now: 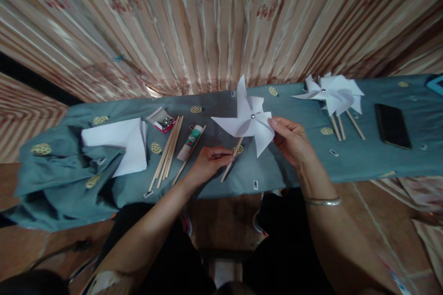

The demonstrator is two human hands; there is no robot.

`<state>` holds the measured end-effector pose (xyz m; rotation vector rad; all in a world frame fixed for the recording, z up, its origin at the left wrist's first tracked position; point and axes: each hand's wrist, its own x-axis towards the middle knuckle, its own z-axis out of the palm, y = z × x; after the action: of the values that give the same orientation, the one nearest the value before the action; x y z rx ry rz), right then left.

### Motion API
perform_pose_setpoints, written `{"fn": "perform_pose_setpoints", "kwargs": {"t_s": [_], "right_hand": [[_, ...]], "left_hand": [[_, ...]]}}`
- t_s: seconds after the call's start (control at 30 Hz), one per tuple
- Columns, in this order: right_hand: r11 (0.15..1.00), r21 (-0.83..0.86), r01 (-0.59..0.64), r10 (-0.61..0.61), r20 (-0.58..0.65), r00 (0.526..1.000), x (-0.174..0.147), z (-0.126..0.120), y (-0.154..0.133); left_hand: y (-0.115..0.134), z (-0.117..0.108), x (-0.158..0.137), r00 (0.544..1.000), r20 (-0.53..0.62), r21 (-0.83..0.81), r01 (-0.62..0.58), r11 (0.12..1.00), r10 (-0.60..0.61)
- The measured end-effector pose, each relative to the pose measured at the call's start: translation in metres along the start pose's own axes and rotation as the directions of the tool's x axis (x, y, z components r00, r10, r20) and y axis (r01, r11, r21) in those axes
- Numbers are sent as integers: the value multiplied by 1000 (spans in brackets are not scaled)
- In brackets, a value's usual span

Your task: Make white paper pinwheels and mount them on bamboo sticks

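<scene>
A white paper pinwheel (247, 119) with a silvery pin at its centre is held up over the cloth in front of me. My left hand (215, 162) pinches its wooden stick (227, 171) between thumb and fingers, below the paper blades. At the pinwheel's right side, my right hand (290, 136) has thumb and fingertips closed on the edge of a paper blade. The stick slants down to the left, its lower end showing past my left hand.
Left on the green cloth (194, 189) are folded white paper (133, 136), an open box of pins (162, 120), several sticks (168, 152), one separate stick (188, 154) and a glue stick (190, 142). Finished-looking pinwheels (337, 94) and a black phone (392, 125) lie right. A curtain (214, 27) hangs behind.
</scene>
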<state>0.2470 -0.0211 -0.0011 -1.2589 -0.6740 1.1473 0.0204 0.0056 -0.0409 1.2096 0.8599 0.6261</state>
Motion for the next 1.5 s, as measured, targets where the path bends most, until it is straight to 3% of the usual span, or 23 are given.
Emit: {"fn": "perform_pose_setpoints", "kwargs": {"t_s": [0.67, 1.5], "right_hand": [[990, 62, -124, 118, 96, 988, -10, 15, 3], [990, -121, -77, 97, 169, 981, -21, 35, 11]], "left_hand": [[6, 3, -2, 1000, -14, 16, 1, 1000, -1], [5, 7, -2, 999, -26, -6, -27, 1000, 27]]}}
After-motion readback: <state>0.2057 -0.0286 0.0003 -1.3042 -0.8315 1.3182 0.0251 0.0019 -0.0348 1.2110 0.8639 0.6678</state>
